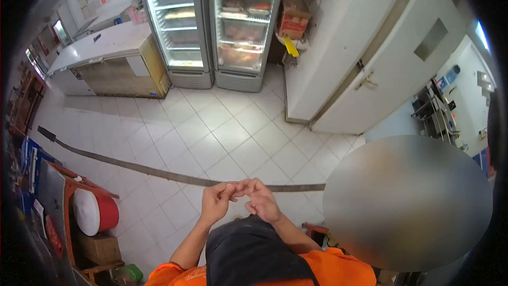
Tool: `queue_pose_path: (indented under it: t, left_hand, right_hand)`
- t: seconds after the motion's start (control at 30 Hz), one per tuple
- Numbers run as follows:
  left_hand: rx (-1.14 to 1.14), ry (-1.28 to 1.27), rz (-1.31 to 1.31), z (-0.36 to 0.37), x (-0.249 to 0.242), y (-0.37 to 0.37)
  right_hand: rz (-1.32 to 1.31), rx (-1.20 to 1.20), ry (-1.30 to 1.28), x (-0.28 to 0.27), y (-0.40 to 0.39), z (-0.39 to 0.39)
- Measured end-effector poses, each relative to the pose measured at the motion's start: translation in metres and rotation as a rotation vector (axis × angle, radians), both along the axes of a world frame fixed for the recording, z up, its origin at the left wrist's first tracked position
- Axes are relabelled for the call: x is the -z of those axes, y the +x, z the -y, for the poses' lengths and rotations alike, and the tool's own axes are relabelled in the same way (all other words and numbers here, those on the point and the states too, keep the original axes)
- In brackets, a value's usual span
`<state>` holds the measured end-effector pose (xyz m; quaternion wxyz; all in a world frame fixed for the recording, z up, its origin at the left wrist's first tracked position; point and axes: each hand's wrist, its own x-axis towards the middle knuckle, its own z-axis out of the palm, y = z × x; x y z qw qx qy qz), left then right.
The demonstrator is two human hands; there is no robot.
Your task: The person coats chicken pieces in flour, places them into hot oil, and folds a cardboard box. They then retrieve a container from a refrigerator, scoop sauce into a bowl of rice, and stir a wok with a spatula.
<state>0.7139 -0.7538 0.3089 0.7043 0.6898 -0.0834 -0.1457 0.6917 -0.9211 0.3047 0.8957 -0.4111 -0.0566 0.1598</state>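
In front of the dark apron [238, 249], over the tiled floor, my two hands meet at the fingertips. My left hand [216, 202] is closed, its thumb and fingers pinched together. Touching those fingertips is my right hand [263, 201], its thumb and index finger drawn in and its other fingers bent. Whether something small sits between the fingers is too fine to make out. Orange sleeves [338, 266] show at both sides of the apron.
Two glass-door fridges [206, 74] and a white chest freezer [151, 55] stand ahead. A white door [365, 92] is at the right. A dark strip [159, 173] crosses the floor. A red-and-white round container [108, 213] sits left. A blurred patch hides the lower right.
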Motion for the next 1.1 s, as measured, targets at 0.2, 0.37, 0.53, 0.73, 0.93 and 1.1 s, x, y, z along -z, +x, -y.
queue_pose_path:
  t: [0.2,0.37,0.53,0.73,0.93,1.1]
  left_hand:
    - [-0.503,-0.038,-0.050,0.002,0.023,0.124]
    - [-0.564,-0.019,-0.021,-0.008,0.018,0.251]
    - [-0.636,0.192,-0.052,-0.050,0.032,0.364]
    - [-0.600,-0.427,-0.261,-0.066,0.013,0.469]
    - [-0.482,-0.317,-0.217,-0.110,0.045,0.586]
    - [-0.459,-0.464,-0.102,-0.166,0.082,0.692]
  right_hand:
    - [0.010,-0.085,0.068,0.016,0.126,-0.027]
    - [0.178,-0.065,-0.054,0.023,0.257,-0.032]
    - [0.449,-0.067,-0.409,0.021,0.390,-0.028]
    - [1.104,-0.244,-1.120,-0.020,0.516,-0.067]
    - [1.415,-0.298,-1.061,0.019,0.627,-0.137]
    - [1.376,-0.216,-1.253,0.029,0.716,-0.215]
